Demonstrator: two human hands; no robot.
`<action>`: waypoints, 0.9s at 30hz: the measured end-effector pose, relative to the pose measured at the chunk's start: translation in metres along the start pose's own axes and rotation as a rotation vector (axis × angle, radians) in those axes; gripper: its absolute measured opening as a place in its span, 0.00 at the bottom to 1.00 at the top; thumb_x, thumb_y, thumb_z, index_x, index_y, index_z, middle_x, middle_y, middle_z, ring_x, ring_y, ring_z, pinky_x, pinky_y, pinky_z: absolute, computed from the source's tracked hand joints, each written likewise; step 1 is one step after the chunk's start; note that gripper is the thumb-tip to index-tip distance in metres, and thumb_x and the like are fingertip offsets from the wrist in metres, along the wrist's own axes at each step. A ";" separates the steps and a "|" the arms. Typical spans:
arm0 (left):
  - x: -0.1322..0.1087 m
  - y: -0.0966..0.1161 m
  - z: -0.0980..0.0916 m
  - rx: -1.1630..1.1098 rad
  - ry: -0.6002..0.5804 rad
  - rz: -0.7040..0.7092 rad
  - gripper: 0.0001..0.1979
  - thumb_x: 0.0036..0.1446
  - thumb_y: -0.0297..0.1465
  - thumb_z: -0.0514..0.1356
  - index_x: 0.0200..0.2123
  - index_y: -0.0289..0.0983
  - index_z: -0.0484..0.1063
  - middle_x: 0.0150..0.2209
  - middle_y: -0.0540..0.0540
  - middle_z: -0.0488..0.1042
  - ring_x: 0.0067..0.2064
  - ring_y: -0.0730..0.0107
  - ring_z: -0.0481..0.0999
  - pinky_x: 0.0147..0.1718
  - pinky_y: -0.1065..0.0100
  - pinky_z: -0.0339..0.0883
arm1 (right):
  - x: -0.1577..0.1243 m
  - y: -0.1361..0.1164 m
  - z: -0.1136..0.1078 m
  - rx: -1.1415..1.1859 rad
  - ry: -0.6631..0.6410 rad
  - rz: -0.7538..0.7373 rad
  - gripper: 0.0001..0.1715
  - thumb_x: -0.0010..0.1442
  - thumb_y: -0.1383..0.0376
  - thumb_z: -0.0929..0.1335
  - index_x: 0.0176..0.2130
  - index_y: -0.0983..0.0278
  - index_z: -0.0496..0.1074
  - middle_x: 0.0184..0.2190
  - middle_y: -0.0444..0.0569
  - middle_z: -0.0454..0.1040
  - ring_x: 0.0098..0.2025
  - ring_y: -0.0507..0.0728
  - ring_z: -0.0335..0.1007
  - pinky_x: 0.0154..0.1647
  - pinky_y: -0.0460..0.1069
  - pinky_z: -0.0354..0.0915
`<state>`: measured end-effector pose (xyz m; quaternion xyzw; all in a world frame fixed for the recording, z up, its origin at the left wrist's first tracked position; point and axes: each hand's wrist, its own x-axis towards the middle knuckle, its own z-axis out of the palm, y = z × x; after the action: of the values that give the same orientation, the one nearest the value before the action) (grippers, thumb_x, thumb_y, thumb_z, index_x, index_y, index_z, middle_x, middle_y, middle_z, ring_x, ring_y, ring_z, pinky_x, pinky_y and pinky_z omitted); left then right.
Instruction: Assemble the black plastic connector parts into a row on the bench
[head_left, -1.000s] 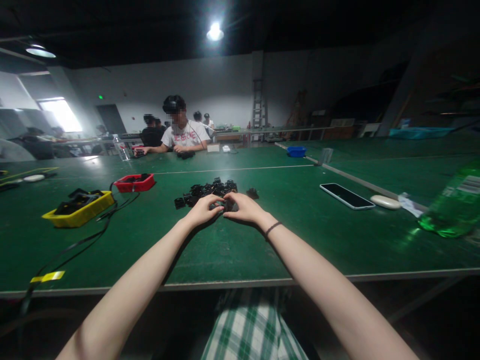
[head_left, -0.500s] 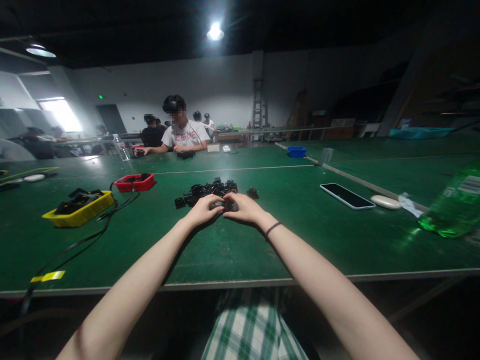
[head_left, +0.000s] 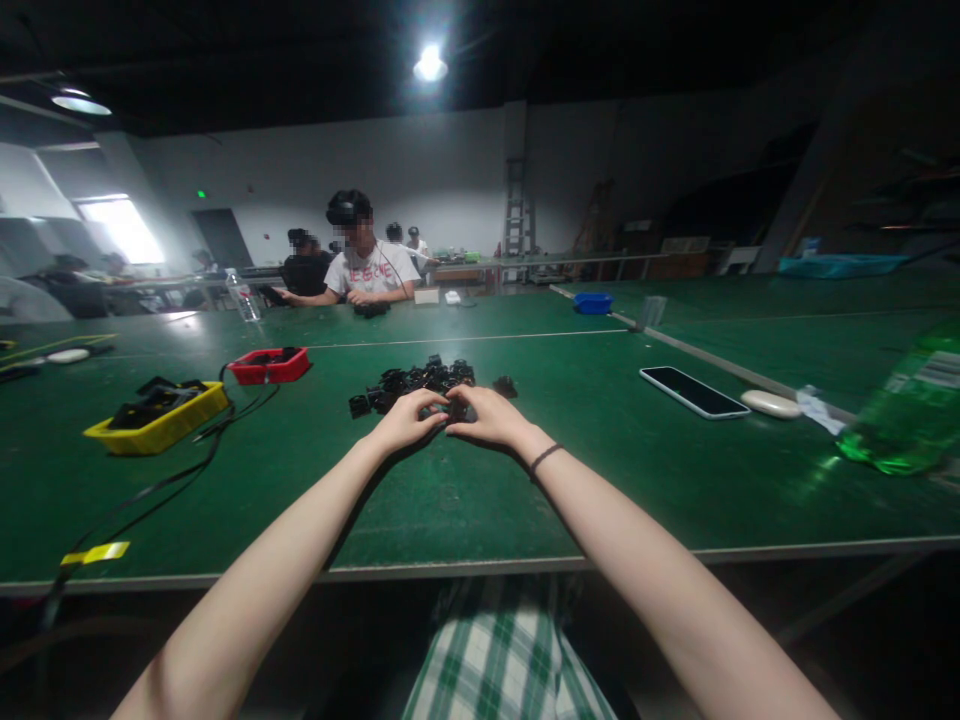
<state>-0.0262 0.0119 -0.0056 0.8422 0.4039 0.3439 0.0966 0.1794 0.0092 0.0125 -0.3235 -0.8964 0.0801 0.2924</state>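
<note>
A heap of small black plastic parts (head_left: 411,383) lies on the green table (head_left: 450,500) in front of me. My left hand (head_left: 409,420) and my right hand (head_left: 487,415) meet at the near edge of the heap, fingertips pinched together on a small black part (head_left: 452,410). Both hands rest on the table with curled fingers. One loose black part (head_left: 505,385) sits just right of the heap. A dark band circles my right wrist.
A yellow tray (head_left: 154,415) and a red tray (head_left: 268,366) with black parts stand at the left, black cables trailing toward the table edge. A phone (head_left: 694,391), a white oval object (head_left: 771,403) and a green bottle (head_left: 907,405) lie right. A person (head_left: 367,265) sits opposite.
</note>
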 end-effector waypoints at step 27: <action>0.000 0.006 -0.003 0.003 -0.014 -0.017 0.12 0.53 0.33 0.60 0.41 0.36 0.75 0.41 0.43 0.76 0.39 0.63 0.76 0.43 0.61 0.70 | 0.000 0.000 -0.001 -0.008 -0.005 0.040 0.30 0.50 0.56 0.75 0.48 0.66 0.67 0.43 0.55 0.75 0.43 0.61 0.72 0.42 0.52 0.64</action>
<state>-0.0246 0.0074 -0.0011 0.8413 0.4106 0.3368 0.1011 0.1796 0.0097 0.0131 -0.3424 -0.8907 0.0835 0.2870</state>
